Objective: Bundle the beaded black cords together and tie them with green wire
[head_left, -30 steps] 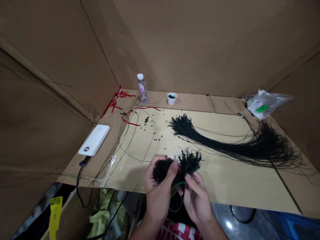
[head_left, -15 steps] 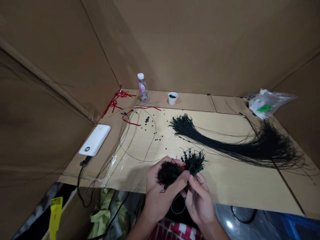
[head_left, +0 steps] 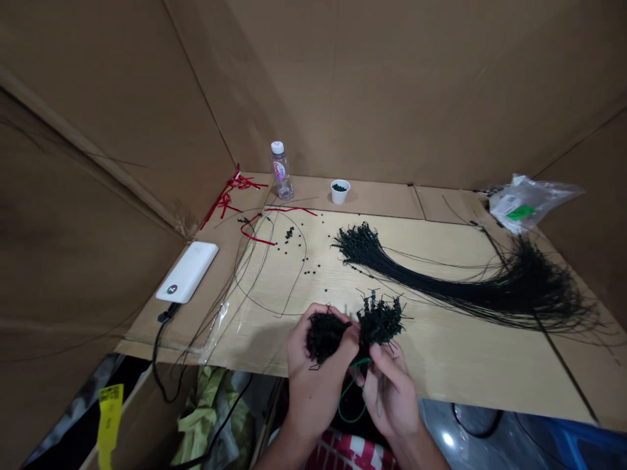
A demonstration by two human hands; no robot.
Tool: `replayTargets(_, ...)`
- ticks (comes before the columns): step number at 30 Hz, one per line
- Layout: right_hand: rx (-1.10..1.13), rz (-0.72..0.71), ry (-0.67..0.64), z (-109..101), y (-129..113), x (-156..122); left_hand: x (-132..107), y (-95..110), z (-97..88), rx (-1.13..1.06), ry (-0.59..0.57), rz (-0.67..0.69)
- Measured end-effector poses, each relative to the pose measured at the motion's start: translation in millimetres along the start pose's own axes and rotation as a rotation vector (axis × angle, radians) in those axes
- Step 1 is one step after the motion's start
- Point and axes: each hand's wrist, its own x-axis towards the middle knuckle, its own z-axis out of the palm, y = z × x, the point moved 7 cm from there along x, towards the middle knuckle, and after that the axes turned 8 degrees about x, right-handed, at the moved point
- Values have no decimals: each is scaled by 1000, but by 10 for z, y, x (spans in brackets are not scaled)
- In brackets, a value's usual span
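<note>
Around the pale wood-grain board [head_left: 470, 365], cardboard walls [head_left: 392, 85] rise on three sides. Beyond its far edge: water bottle [head_left: 281, 173], paper cup [head_left: 339, 190] holding dark beads, clear plastic bag [head_left: 524, 203]. Left of the board: white power bank [head_left: 186, 273], red ties [head_left: 230, 199]. On it, a long sheaf of black cords [head_left: 441, 287] fans right; loose black beads [head_left: 290, 232] scatter left. Over its near edge, left hand [head_left: 318, 391] grips a dense black bundle [head_left: 323, 336]. Right hand [head_left: 392, 398] has fingers [head_left: 376, 356] closed on beaded strands [head_left: 379, 320], fingertips partly hidden. Green cord [head_left: 350, 405] loops below. Bottle label pink, bag label green; neither legible.
</note>
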Motion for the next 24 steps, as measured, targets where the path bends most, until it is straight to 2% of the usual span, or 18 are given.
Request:
replayTargets(3, 19, 29, 8, -4, 16, 2, -10, -71, -43, 28, 38, -83)
replayTargets(7, 23, 51, -37, 4, 14, 9, -14, -119, -53, 4, 21, -124)
replayTargets(17, -25, 20, -28, 48, -15, -4, 21, 89, 55, 22, -154, 62)
replayTargets(24, 36, 49, -30, -4, 5, 16, 24, 78, 81, 21, -260, 6)
